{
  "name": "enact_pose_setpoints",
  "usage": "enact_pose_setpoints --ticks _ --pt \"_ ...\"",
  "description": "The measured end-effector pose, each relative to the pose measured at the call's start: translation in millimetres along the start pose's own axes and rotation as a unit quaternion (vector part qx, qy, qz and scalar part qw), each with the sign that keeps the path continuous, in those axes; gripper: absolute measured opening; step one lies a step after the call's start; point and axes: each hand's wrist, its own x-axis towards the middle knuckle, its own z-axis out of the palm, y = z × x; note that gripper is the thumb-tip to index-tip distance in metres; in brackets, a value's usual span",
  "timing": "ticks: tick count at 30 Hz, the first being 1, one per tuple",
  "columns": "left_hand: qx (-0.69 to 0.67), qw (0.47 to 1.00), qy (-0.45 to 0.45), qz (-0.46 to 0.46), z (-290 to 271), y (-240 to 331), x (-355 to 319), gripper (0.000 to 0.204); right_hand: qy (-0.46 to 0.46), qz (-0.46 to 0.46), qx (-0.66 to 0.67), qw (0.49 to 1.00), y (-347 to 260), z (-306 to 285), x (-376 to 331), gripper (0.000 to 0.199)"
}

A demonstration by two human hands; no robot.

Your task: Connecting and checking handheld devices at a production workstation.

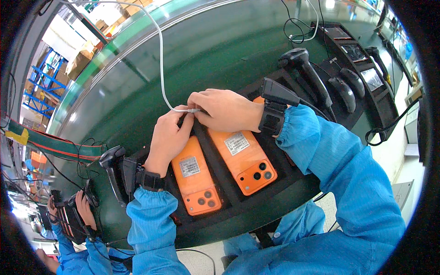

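Observation:
Both my hands meet over the top ends of two orange phones. My left hand (167, 135) is closed, its fingertips pinching the plug end of a white cable (161, 64). Against them, the fingers of my right hand (229, 109) close on the same plug. The left phone (196, 183) and the right phone (246, 167) lie side by side on a black mat, camera ends toward me, each with a white printed label on its back. An orange corner of another item (259, 100) shows behind my right wrist. My fingers hide whether the plug touches a phone.
A black barcode scanner (305, 73) stands at the right beside two black mice (343, 94). Another scanner (113, 172) lies by my left wrist. Black trays with small screens (354, 52) line the far right. At the lower left, a co-worker's hands (85, 211) rest on a black device.

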Motion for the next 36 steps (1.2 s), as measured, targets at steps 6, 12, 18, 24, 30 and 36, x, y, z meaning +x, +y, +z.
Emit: enact_pose_setpoints --ticks 6,12,18,24,30,36 --pt "0.004 1.0 -0.003 -0.001 0.3 0.7 0.3 0.023 0.003 -0.003 0.002 1.0 1.1 -0.3 -0.8 0.022" --pt "0.006 1.0 -0.002 -0.007 0.2 -0.9 -0.3 0.023 -0.003 -0.002 -0.002 1.0 0.2 -0.9 -0.3 0.023" --pt "0.011 1.0 0.003 0.025 1.5 -4.3 0.2 0.022 -0.011 0.005 0.0 1.0 -1.0 -2.3 -0.4 0.022" --pt "0.009 1.0 -0.001 0.009 0.2 -0.3 0.9 0.023 -0.027 0.023 0.004 0.999 -1.4 -3.2 0.5 0.022" --pt "0.009 1.0 0.0 0.023 0.3 -3.7 -0.2 0.024 -0.024 0.014 0.001 1.0 -1.4 -3.4 0.7 0.022" --pt "0.013 1.0 0.002 0.026 1.7 -5.7 0.8 0.024 -0.025 0.019 0.006 0.999 -2.0 -4.2 0.0 0.023"
